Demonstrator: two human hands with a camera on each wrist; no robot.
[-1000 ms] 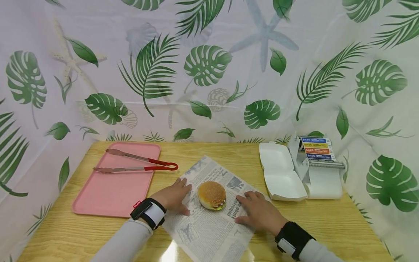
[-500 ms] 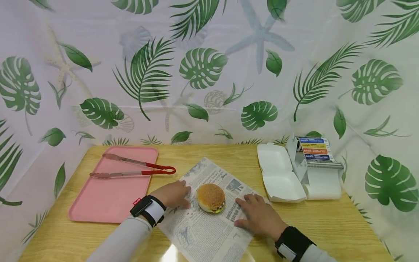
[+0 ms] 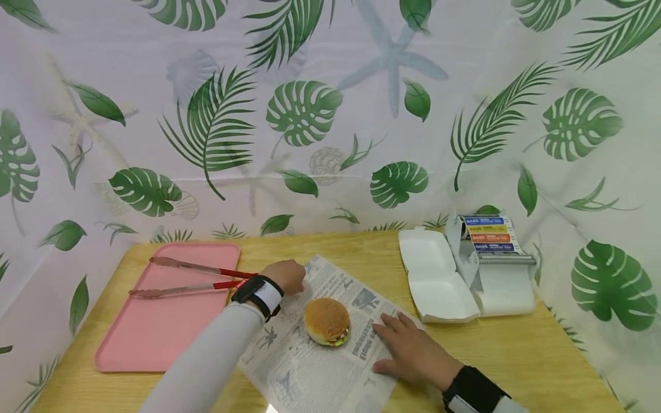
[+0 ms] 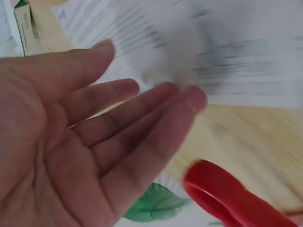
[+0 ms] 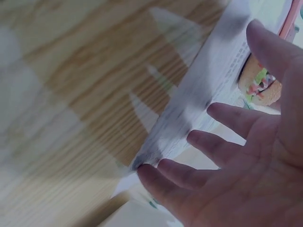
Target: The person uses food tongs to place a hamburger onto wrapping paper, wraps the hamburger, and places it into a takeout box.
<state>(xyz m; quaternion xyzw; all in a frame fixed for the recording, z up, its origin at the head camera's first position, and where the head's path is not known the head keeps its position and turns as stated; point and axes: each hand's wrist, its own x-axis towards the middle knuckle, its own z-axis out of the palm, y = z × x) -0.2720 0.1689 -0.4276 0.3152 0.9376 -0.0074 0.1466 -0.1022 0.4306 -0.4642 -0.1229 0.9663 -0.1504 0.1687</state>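
Observation:
A sesame burger [image 3: 326, 320] sits in the middle of a newspaper-print wrapping sheet [image 3: 304, 373] on the wooden table. My left hand [image 3: 291, 274] hovers by the sheet's far corner with straight fingers and holds nothing. It is close to the red handle of the tongs [image 3: 227, 271]. In the left wrist view the left hand [image 4: 118, 132] is open, with the tongs' red handle [image 4: 222, 194] below it. My right hand [image 3: 405, 344] lies flat on the sheet's right side, beside the burger. In the right wrist view its fingers [image 5: 227, 123] are spread over the sheet's edge [image 5: 203, 94].
A pink tray [image 3: 150, 338] at the left carries the tongs. An open white clamshell box [image 3: 439, 275] and a paper roll dispenser [image 3: 496, 252] stand at the back right. A leaf-print curtain surrounds the table.
My left hand has lifted off the sheet beside the burger and moved away and left, towards the tongs' handle. The right hand has stayed on the sheet.

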